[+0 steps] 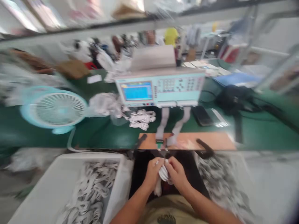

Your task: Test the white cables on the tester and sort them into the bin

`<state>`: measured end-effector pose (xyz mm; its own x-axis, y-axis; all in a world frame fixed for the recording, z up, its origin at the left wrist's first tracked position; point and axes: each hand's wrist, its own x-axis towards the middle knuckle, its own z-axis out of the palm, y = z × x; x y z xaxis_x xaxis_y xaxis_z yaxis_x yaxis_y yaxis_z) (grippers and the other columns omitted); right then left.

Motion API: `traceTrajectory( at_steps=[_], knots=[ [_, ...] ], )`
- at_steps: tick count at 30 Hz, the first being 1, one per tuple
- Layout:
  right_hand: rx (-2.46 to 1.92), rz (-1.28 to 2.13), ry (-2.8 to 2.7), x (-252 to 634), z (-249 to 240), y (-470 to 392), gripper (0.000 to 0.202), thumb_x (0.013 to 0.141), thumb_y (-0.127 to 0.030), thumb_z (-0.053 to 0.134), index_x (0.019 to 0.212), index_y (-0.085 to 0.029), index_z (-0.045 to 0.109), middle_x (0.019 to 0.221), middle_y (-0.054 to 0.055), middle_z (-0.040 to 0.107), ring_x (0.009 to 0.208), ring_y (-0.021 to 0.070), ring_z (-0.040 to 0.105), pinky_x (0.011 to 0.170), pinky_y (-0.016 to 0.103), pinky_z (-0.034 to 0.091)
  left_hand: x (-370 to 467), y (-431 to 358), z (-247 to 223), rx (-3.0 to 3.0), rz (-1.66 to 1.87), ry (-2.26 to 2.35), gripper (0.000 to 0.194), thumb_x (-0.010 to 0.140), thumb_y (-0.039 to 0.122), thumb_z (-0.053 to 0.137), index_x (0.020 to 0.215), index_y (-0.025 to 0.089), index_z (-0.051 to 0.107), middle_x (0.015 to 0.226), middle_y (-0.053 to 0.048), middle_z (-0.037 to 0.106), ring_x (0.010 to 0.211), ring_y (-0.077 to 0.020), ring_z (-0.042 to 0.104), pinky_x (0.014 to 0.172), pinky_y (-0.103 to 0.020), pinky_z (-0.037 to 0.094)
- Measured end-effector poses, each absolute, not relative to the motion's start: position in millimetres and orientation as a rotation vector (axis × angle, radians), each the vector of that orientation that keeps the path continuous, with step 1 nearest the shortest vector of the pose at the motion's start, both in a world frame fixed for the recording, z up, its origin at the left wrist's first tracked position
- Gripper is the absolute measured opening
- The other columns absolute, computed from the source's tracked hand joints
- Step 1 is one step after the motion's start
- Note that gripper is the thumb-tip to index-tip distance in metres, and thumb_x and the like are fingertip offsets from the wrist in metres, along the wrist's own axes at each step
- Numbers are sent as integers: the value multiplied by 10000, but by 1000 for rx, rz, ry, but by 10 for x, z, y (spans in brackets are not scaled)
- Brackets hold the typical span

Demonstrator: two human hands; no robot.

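Both my hands meet over my lap, just below the bench edge, around one coiled white cable (163, 173). My left hand (153, 172) has its fingers closed on the cable's left side. My right hand (177, 175) pinches it from the right, thumb toward the top. The cable's ends lie close to the fingertips, too blurred to make out fully. Right ahead of the hands, a small green connector board (159, 143) sits at the bench edge, at the end of a grey ribbon cable (163, 123). A second ribbon cable (181, 124) runs beside it.
A tester with a blue screen (137, 91) stands on the green bench. Left of it are a bundle of white cables (142, 119) and a light-blue fan (58, 109). A phone (202, 115) lies right. Bins of coiled cables flank me, left bin (120, 174) and right bin (243, 168).
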<state>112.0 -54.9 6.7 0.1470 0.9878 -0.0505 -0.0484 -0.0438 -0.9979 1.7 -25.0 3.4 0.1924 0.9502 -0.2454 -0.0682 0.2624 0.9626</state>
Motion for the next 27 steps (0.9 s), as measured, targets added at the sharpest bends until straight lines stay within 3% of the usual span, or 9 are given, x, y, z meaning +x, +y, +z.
traceTrajectory(
  at_steps=[6, 11, 13, 16, 19, 23, 27],
  knots=[
    [-1614, 1240, -894, 1808, -106, -853, 339, 724, -504, 522, 648, -176, 554, 557, -18, 490, 517, 138, 442, 485, 227, 371, 197, -460, 19, 845, 465, 1043, 362, 741, 527, 548, 751, 165, 543, 432, 47, 477, 364, -76, 392, 388, -180, 283],
    [-1996, 943, -827, 2908, -272, -1206, 276, 599, -456, 627, 639, -187, 582, 650, 52, 554, 651, 239, 521, 602, 329, 403, 303, -443, 36, 489, 489, 883, 385, 743, 553, 521, 725, 169, 505, 494, 21, 516, 399, -99, 465, 418, -209, 353],
    [-2123, 717, -962, 3070, -305, -1269, 273, 631, -420, 629, 769, -185, 616, 791, 92, 573, 723, 265, 534, 657, 361, 404, 329, -404, 15, 350, 516, 871, 352, 742, 518, 541, 748, 167, 516, 597, 15, 539, 459, -104, 507, 454, -225, 386],
    [-1951, 698, -1377, 2781, -216, -1287, 256, 788, -401, 526, 922, -200, 611, 886, 96, 584, 772, 251, 553, 702, 358, 423, 380, -391, -14, 270, 561, 893, 293, 742, 450, 563, 776, 160, 536, 655, 16, 519, 498, -109, 520, 472, -237, 395],
    [-1584, 888, -1638, 2167, -63, -1198, 202, 891, -328, 433, 942, -215, 592, 833, 68, 577, 746, 209, 551, 670, 309, 434, 411, -433, -15, 305, 621, 889, 219, 749, 358, 557, 794, 144, 563, 653, 11, 502, 528, -102, 511, 509, -230, 397],
    [-1486, 745, -1781, 1630, -22, -997, 169, 891, -242, 412, 857, -196, 571, 748, 55, 534, 673, 189, 521, 600, 286, 405, 364, -521, 32, 445, 718, 892, 146, 744, 219, 538, 841, 133, 604, 716, -13, 542, 646, -97, 522, 631, -205, 410],
    [-1476, 608, -1861, 1538, -61, -832, 220, 901, -215, 360, 826, -173, 562, 722, 62, 522, 637, 182, 504, 586, 284, 388, 268, -598, 108, 624, 824, 1006, 240, 782, 263, 539, 978, 159, 631, 949, -61, 583, 862, -144, 540, 783, -228, 410]
  ],
)
